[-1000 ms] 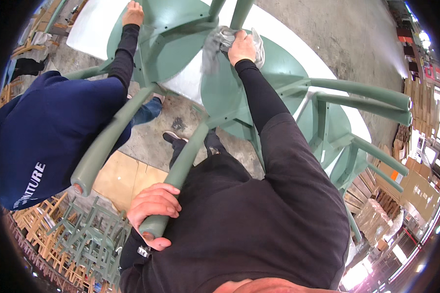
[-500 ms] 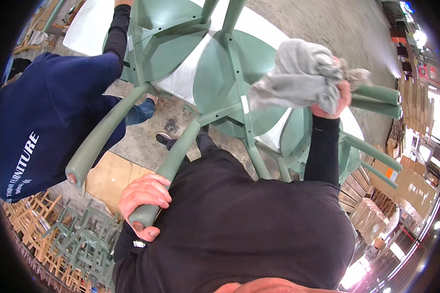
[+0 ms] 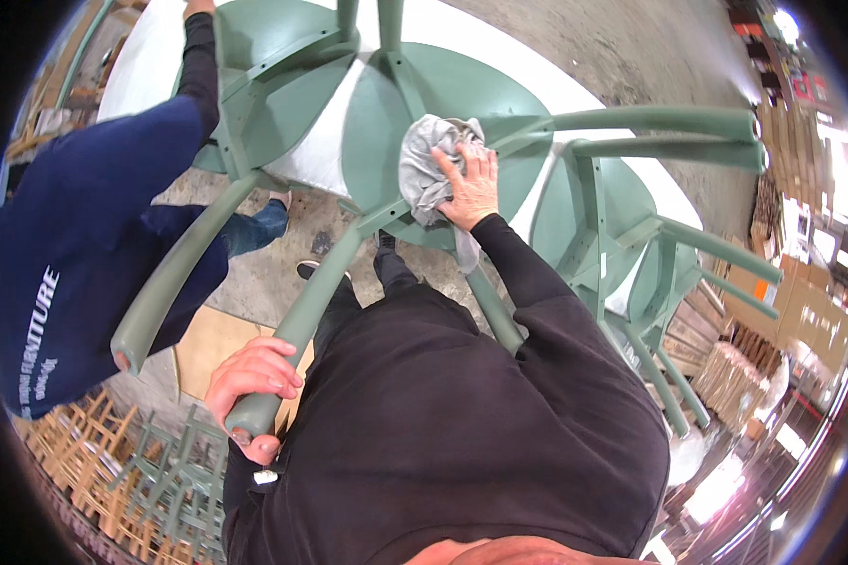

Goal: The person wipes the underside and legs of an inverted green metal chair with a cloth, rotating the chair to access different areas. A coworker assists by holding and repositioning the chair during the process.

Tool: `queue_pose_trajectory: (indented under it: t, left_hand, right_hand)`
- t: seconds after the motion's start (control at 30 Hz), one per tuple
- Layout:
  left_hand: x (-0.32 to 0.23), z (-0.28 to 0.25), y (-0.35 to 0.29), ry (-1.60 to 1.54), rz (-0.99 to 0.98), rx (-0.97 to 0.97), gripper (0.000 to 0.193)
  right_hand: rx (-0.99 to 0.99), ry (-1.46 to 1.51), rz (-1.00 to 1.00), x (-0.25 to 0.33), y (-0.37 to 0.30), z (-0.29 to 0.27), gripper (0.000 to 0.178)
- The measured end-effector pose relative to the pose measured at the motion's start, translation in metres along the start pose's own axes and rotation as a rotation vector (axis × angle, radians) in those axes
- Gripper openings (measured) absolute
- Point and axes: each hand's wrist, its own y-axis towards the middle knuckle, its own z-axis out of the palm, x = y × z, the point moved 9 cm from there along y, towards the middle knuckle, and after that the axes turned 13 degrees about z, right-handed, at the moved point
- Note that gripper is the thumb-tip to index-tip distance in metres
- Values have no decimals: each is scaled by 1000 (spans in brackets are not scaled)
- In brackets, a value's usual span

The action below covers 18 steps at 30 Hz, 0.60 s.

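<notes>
My left hand [image 3: 251,379] is wrapped round the end of a green wooden chair leg [image 3: 317,297] that points toward me. The chair is upside down, with its round green seat [image 3: 371,127] on a white-topped table [image 3: 316,155]. Over the frame on the underside of that seat, my right hand [image 3: 473,191] presses a crumpled grey cloth [image 3: 422,162], fingers spread across it. The cloth hides part of the frame, and one end of it hangs below my wrist.
More upturned green chairs [image 3: 589,212] stand to the right, legs jutting out. A co-worker in a navy top [image 3: 94,235] is close on my left, one arm at another upturned chair [image 3: 287,108]. Stacked chair frames [image 3: 165,480] fill the lower left; cardboard boxes [image 3: 815,315] stand at right.
My right hand has brought the cloth from the raised position at right leftward and down onto the chair's underside. My left hand keeps its grip on the leg.
</notes>
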Motion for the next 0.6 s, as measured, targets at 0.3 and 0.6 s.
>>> queue_pose_trajectory:
  t: [0.3,0.6]
  left_hand:
    - [-3,0,-5,18,-54,-73,59]
    - [-7,5,0,18,-12,-80,59]
  right_hand:
    - [-467,318,661,-169,17,-67,41]
    - [-245,1915,553,-79,40,-222,30]
